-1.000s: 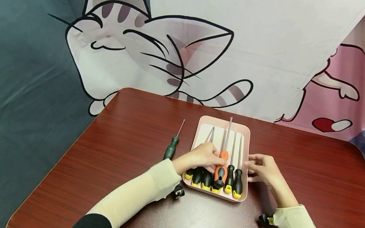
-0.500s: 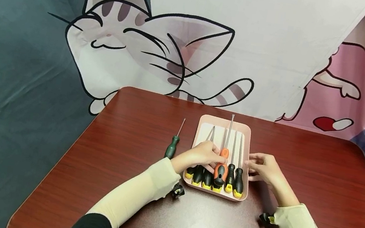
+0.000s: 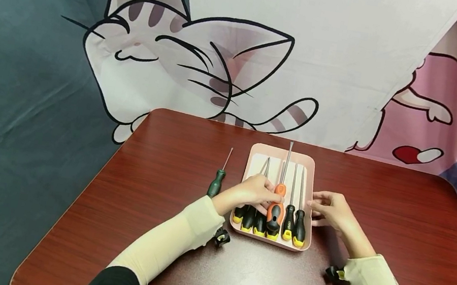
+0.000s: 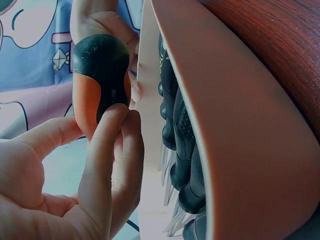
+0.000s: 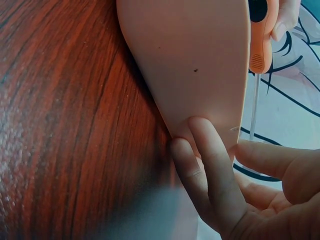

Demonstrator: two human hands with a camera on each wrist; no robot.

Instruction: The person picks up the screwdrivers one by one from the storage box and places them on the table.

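My left hand [image 3: 257,193] pinches the orange and black handle of a screwdriver [image 3: 275,215] above the pink tray [image 3: 282,153]; in the left wrist view fingers and thumb of the left hand [image 4: 95,185] close round that handle [image 4: 89,102]. Its shaft points away from me. Black and yellow screwdrivers [image 3: 289,224] lie side by side in the tray. My right hand [image 3: 331,211] holds the tray's right wall, and in the right wrist view the right hand [image 5: 235,190] has fingertips on the outside of the wall [image 5: 190,65] and the thumb at its rim.
A green screwdriver [image 3: 215,184] lies on the brown table [image 3: 151,175] left of the tray, partly behind the left forearm. Behind the table hangs a cloth [image 3: 341,55] printed with cartoon figures.
The orange screwdriver has shifted very slightly left and away from me with my left hand. The right hand stays at the tray's side.
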